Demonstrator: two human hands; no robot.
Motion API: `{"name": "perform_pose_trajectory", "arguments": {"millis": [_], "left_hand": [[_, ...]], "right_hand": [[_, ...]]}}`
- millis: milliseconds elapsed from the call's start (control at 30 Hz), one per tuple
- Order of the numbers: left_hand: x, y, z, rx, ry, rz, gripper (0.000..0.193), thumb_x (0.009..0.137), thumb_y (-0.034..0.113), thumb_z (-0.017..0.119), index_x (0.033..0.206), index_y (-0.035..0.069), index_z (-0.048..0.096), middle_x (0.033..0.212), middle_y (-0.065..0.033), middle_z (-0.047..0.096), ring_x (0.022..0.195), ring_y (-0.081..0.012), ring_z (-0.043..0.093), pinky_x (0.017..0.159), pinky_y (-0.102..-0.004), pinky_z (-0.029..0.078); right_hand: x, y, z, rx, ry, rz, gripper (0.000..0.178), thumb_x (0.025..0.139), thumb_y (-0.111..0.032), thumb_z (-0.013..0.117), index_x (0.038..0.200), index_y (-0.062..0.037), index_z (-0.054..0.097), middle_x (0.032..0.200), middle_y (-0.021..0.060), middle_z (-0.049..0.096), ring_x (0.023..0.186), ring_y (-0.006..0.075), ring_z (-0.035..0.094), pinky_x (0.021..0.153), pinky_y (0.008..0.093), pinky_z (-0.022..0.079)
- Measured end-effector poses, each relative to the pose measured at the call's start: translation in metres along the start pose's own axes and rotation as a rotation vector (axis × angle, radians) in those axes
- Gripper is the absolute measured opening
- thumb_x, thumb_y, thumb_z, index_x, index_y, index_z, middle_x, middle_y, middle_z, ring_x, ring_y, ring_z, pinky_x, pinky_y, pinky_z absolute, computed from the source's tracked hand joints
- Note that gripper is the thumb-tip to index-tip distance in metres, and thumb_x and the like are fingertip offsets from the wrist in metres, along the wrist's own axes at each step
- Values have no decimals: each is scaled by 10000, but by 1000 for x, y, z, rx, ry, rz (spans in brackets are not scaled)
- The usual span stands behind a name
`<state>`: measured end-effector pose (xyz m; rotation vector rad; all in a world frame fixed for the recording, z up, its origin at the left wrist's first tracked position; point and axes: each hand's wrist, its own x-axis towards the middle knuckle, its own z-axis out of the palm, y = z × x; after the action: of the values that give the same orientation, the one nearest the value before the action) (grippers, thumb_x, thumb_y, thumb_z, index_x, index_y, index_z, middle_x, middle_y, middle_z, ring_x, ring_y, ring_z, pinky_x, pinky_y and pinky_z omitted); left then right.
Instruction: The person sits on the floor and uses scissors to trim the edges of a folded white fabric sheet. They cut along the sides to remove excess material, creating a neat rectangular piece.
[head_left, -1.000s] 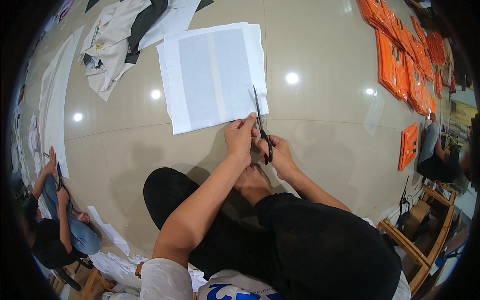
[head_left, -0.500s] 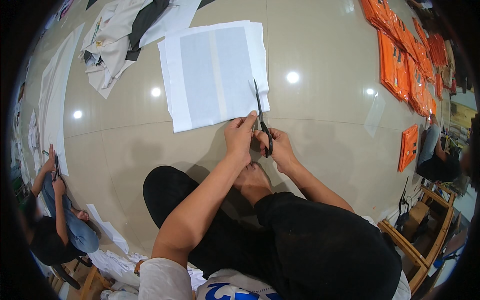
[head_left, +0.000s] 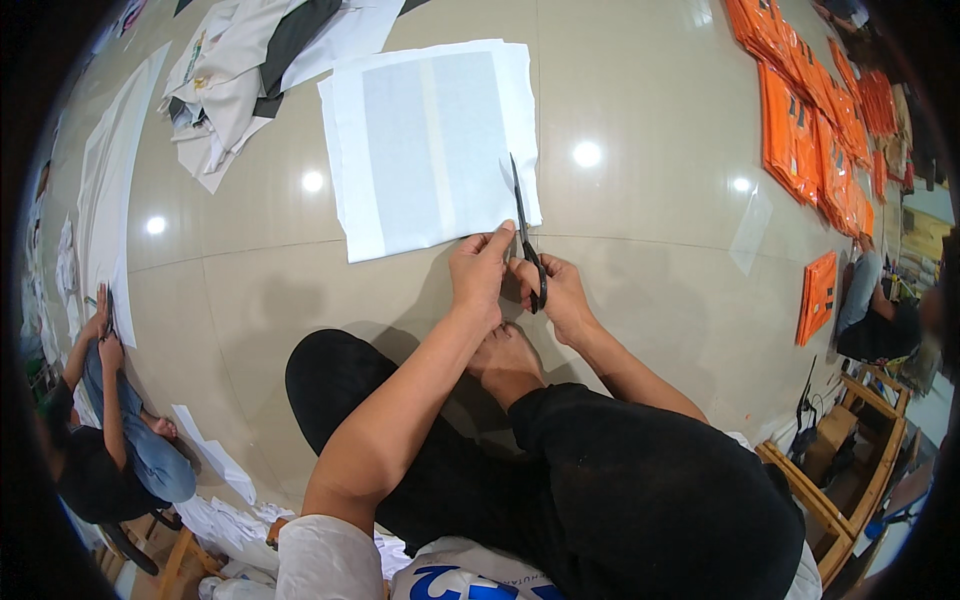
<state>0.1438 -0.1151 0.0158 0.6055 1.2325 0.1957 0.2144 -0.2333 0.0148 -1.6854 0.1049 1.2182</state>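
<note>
A folded white cloth [head_left: 345,150] lies flat on the floor, with a grey-blue rectangle [head_left: 400,150] crossed by a pale strip showing in its middle. Thumb and fingers of my left hand [head_left: 482,262] pinch the cloth's near edge by its right corner. My right hand [head_left: 556,295] grips black scissors [head_left: 527,235] by the handles. Their blades point away from me, over the right margin of the cloth, just beside my left thumb. Whether the lower blade is under a layer of cloth, I cannot tell.
White and dark garments [head_left: 230,95] are heaped at the far left. Stacks of orange bagged garments [head_left: 795,125] lie on the right, with one orange packet [head_left: 818,298] nearer. A co-worker [head_left: 110,440] sits at left by a long white cloth [head_left: 105,190]. A wooden frame [head_left: 840,500] stands near right.
Both my hands keep almost the same place on the cloth and scissors. At left, the co-worker's hands have moved slightly farther up along the long white cloth.
</note>
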Motion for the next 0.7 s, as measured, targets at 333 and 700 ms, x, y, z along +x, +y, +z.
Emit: {"name": "perform_pose_trajectory", "arguments": {"millis": [333,700], "left_hand": [[-6,7,-1,-20,-50,-8,309,971,308,822,866,73,652,703,26,567,579,-83,467,525,-287,389],[-2,3,-4,25,-32,5,298,971,321,821,857,81,687,714,35,581,627,-73,476,572,-273,375]], "right_hand": [[10,-11,2,6,2,-18,419,900,-427,839,838,-59,647,693,11,606,578,102,574,529,253,441],[10,-9,1,-18,9,-7,410,902,-399,852,831,-48,654,680,24,623,547,109,578,500,263,434]]}}
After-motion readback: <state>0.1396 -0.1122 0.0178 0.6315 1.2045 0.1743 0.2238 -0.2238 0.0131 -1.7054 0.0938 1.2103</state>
